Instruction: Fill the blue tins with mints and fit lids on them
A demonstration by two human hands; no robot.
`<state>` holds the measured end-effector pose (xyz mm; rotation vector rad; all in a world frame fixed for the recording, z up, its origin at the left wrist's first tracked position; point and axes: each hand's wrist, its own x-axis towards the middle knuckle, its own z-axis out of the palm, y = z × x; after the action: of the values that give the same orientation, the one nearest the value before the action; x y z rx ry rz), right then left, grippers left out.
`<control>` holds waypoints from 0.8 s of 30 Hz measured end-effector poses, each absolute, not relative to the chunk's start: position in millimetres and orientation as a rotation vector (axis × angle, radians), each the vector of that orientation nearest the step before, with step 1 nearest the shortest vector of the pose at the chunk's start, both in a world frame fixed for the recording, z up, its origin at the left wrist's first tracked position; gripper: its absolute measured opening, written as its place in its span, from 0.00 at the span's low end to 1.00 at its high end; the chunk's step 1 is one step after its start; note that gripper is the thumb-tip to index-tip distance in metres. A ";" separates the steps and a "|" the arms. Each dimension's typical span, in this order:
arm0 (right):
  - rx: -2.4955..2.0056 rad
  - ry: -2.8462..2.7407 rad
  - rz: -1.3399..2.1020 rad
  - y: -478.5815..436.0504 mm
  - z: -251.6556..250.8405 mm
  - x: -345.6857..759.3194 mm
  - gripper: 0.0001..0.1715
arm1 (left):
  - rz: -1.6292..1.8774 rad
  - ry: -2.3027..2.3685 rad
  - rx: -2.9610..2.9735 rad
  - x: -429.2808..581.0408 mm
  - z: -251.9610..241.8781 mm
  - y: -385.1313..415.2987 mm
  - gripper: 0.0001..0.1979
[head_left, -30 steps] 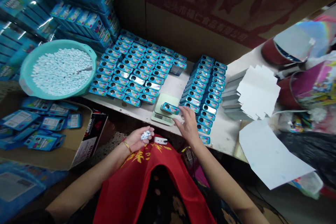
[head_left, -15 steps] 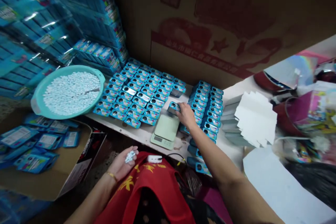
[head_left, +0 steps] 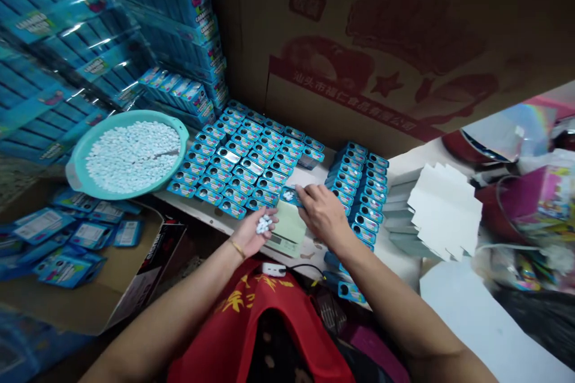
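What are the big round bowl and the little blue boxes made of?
Bowl: looks like plastic, matte teal, with a thick molded rim. Boxes: probably thin metal tins, glossy printed blue; some show shiny silver faces that glint.

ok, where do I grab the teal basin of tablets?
Teal basin: I'd grip the flared rim lug at its near-left, coming from the near side. Tins crowd its right, stacked boxes stand behind, and loose tablets mean keeping it level.

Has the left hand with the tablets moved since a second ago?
Yes. The left hand, cupping white tablets, has come up from below the table edge and right, to the left edge of the green scale.
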<state>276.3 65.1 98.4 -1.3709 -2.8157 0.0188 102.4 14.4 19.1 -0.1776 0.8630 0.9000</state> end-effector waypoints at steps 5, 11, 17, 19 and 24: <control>-1.438 -2.848 -0.061 45.5 90.2 278.3 0.22 | 0.840 0.812 -0.186 128.1 14.0 39.2 0.10; -1.467 -2.851 -0.092 36.5 95.3 285.7 0.21 | 0.883 0.839 -0.174 135.7 15.1 42.9 0.09; -1.455 -2.854 -0.089 45.6 82.2 289.7 0.20 | 0.964 0.929 0.020 142.0 18.1 42.0 0.13; -1.468 -2.860 -0.048 50.5 79.8 290.9 0.20 | 0.975 0.942 0.091 144.2 17.8 41.4 0.12; -1.525 -2.855 0.027 61.8 75.2 298.0 0.21 | 0.981 1.010 0.143 143.5 10.4 46.9 0.10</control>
<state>298.0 61.8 75.2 -1.5247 -2.8554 0.0269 143.5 46.9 10.4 0.1432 1.0101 0.9811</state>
